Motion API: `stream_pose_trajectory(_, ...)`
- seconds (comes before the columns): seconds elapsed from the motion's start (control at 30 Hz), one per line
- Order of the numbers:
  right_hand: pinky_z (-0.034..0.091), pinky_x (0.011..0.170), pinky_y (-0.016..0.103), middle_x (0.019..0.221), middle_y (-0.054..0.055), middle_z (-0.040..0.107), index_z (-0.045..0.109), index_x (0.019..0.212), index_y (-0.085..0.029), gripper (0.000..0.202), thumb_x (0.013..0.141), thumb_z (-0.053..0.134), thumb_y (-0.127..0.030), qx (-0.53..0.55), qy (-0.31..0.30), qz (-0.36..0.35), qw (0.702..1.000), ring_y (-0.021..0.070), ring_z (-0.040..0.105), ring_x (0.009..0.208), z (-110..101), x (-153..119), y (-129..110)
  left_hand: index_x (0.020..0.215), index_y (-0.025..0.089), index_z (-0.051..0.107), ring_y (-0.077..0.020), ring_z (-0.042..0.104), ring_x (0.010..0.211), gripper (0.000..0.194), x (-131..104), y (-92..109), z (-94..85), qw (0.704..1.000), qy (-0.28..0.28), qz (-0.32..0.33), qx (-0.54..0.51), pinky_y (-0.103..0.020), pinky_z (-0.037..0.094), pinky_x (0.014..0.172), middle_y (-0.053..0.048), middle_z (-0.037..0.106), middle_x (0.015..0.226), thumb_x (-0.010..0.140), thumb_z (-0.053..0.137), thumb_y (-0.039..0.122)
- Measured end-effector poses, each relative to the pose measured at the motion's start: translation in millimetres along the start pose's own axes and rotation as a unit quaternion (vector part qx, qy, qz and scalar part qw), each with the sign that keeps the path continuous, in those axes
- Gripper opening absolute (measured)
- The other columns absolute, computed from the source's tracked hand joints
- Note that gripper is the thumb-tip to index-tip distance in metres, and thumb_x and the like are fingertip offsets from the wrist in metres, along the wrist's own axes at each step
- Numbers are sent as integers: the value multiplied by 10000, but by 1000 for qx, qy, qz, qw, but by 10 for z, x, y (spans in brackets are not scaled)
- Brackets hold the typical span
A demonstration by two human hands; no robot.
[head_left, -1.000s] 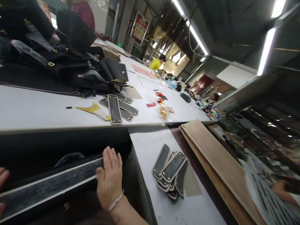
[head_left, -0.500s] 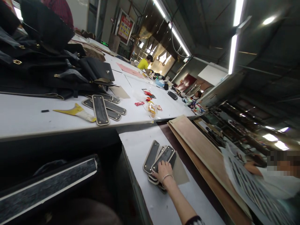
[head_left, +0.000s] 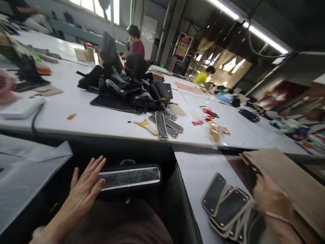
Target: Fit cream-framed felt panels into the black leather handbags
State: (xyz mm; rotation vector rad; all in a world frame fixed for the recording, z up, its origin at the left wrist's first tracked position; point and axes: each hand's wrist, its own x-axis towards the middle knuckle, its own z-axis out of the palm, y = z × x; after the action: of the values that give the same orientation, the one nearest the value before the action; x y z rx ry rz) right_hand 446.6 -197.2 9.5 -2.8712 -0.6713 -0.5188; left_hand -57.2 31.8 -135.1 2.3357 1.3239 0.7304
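My left hand [head_left: 87, 186] is held with its fingers apart over the left end of a black item [head_left: 132, 178] lying across my lap. That item has a dark strip edged in white along its top. At the right, my right hand [head_left: 273, 198], with a bracelet at the wrist, is smeared by motion beside a brown board [head_left: 291, 183]; its fingers and anything in them cannot be made out. Just left of it, a pile of dark rounded panels with pale edges and metal studs [head_left: 230, 208] lies fanned out on the white side table [head_left: 186, 164].
Across the long white table [head_left: 101, 127] are black bags [head_left: 132, 91], more studded panels [head_left: 161, 125], a yellow scrap [head_left: 146, 125] and red wrapped packets [head_left: 208, 110]. Pale sheets [head_left: 30, 169] hang at the left. People sit or stand farther back.
The view has swung left. My left hand has come into view over the black item. My right hand has left the pile of panels and moved to its right.
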Motion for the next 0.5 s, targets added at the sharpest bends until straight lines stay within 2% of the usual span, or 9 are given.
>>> stream_pose_trajectory(0.07,420,635,471,825,242,642,606,1201,-94,482,966,340,-420,74,37,9,997,363,609,748,-227,-41,-334,1458,320,285,-289,270,1411,537,32,68,-143,999,48,-1,-8,-563,99,1157,-49,338,1526,947,372,462)
stream_pose_trajectory(0.1,450,641,444,787,201,641,625,1148,-126,461,954,376,-462,156,32,6,987,330,620,758,-330,-128,-533,1437,325,327,-286,300,1396,542,53,120,-222,997,76,-13,-19,-534,144,1159,-42,348,1519,927,416,487)
stream_pose_trajectory(0.13,476,683,455,847,201,645,612,1143,-132,427,901,523,-473,401,-3,19,916,334,627,823,-416,-249,-743,1416,324,366,-283,341,1372,550,72,176,-301,994,98,-35,-41,-503,194,1155,-40,376,1502,906,455,510)
stream_pose_trajectory(0.2,546,634,387,981,96,646,577,1121,-254,440,822,578,-576,554,-31,-17,832,264,639,834,-509,-557,-1157,1394,320,406,-285,439,1296,586,88,284,-445,983,98,-101,-122,-463,301,1118,-46,453,1443,867,509,555)
stream_pose_trajectory(0.23,573,643,384,1020,70,639,610,1038,-251,418,729,729,-505,661,-84,-4,745,244,631,832,-510,-729,-1341,1398,318,404,-287,483,1254,614,82,334,-504,971,77,-138,-180,-453,345,1093,-50,484,1415,853,522,577)
stream_pose_trajectory(0.27,592,623,372,982,38,647,620,956,-247,390,672,810,-435,719,-143,24,680,218,630,784,-484,-906,-1499,1401,316,403,-287,522,1211,643,64,382,-554,952,46,-174,-246,-442,383,1068,-52,519,1381,839,531,601)
stream_pose_trajectory(0.37,612,558,353,968,35,672,617,966,-223,404,680,844,-395,753,-315,97,570,206,646,736,-287,-1413,-1803,1344,287,492,-289,613,1079,680,-49,526,-647,847,-45,-272,-454,-391,500,950,-58,633,1231,777,596,647)
stream_pose_trajectory(0.43,619,558,356,1016,37,670,580,1021,-221,429,715,826,-395,744,-390,116,530,215,650,788,-117,-1684,-1895,1217,249,611,-288,670,907,619,-150,603,-667,763,-68,-337,-548,-354,571,773,-61,711,1014,722,685,614)
stream_pose_trajectory(0.5,619,548,344,972,23,675,543,1028,-209,449,727,820,-397,730,-429,129,515,200,649,767,31,-1867,-1946,1064,216,690,-261,675,730,508,-245,638,-657,702,-61,-388,-594,-316,571,615,-47,714,804,680,762,541)
